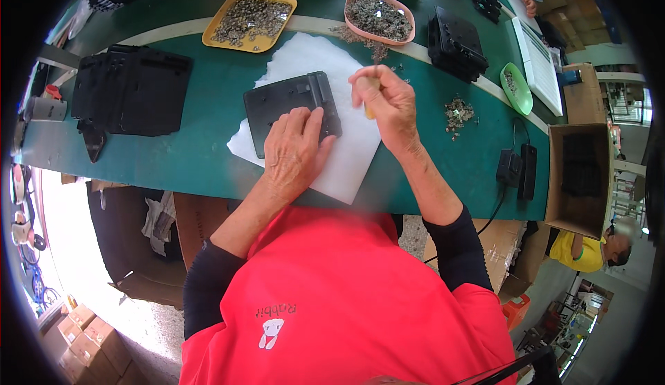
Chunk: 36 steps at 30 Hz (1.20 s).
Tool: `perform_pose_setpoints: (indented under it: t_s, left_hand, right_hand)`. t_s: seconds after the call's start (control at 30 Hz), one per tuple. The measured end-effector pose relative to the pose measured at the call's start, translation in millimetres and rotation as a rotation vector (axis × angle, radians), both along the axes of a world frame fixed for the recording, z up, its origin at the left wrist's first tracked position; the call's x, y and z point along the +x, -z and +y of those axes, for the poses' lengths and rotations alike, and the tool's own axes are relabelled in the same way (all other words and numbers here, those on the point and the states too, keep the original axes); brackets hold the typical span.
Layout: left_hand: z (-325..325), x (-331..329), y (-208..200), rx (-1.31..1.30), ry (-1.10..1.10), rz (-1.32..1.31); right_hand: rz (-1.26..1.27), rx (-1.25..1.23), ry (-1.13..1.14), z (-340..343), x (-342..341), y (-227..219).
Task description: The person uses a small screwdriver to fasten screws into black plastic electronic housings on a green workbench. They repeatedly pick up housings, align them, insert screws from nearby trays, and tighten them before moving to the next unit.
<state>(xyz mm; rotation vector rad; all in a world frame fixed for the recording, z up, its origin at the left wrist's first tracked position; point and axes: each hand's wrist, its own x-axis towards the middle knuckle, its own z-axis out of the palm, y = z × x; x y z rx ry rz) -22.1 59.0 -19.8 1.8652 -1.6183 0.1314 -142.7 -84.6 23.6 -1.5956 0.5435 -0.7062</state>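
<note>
Green table (208,156), white sheet (353,156), black plate (277,104), yellow tray (216,30), pink dish (409,35)

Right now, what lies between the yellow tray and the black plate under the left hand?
In the head view, only white foam sheet and bare green table separate yellow tray from black plate.

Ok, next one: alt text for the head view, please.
A person's left hand presses a dark square plastic panel onto a white foam sheet on a green table, while the right hand holds a yellowish tool handle beside it. Yellow tray and pink tray hold small metal parts.
</note>
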Motion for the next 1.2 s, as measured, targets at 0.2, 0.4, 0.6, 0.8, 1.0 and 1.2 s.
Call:
perform_pose_setpoints:
  t_s: [0.2,0.4,0.6,0.8,1.0,1.2]
  left_hand:
    - [0,-1,0,0.024,-0.006,0.021]
    - [0,-1,0,0.049,-0.014,0.069]
    - [0,-1,3,0.009,-0.016,0.097]
    - [-3,1,5,-0.042,0.009,0.071]
    - [-1,1,0,0.022,0.011,0.094]
    - [-6,0,-1,0.077,0.012,0.093]
  right_hand:
    - [0.142,-0.438,0.073,-2,-9,31]
    - [0.289,-0.74,0.019,3,-32,10]
    - [0.1,-0.82,0.015,25,0,18]
    - [0.181,-0.914,0.025,17,10,28]
    - [0.543,-0.554,0.013,-11,34,7]
    - [0.404,-0.117,0.046,-26,42,5]
